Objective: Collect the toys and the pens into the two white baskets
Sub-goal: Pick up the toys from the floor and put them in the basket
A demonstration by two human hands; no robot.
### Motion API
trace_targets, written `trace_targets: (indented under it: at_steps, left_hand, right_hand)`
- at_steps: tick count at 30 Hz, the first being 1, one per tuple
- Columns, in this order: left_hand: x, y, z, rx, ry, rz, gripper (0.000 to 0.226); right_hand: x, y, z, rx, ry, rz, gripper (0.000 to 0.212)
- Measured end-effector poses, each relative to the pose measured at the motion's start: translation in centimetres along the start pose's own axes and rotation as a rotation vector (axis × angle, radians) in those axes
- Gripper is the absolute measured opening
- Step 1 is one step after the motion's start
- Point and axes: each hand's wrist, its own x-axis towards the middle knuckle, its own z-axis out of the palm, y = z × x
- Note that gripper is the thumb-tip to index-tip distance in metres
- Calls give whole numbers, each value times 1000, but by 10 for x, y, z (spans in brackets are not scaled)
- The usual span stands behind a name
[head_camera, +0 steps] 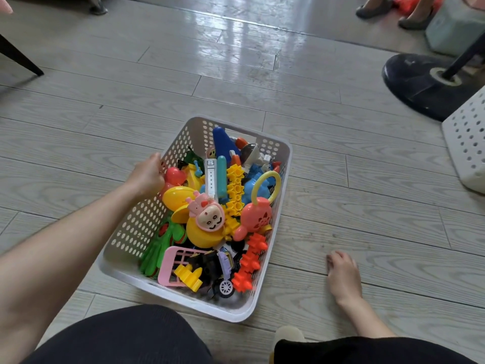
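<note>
Left of the toys (210, 206), I see the left hand (147, 176) gripping the rim of the white basket (287, 153), probably to drag it, while the right hand (342, 275) rests slack on the floor (367, 206).

Home room — plank floor (341, 219), dark stand base (414, 85), chair leg (18, 57), toy-filled basket (136, 224).

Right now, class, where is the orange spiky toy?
Head view: the orange spiky toy lies in the white basket against its right wall, beside the toy car.
</note>
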Motion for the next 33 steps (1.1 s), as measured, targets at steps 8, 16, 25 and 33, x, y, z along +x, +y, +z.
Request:
trace_targets:
  at_steps: [8,16,25,33]
  left_hand:
    - [1,0,1,7,-7,3,24]
    - [-1,1,-2,-14,-14,-16,25]
    - [-11,-10,-21,-517,-269,-85,25]
    - [-61,0,-34,-886,-466,-243,36]
  right_hand:
    - [-18,-106,-66,674,346,-430,26]
    - [-38,-157,-89,745,100,-809,40]
    - [-39,-141,-61,1010,-274,39,42]
    - [-48,-162,-42,1173,-303,164,17]
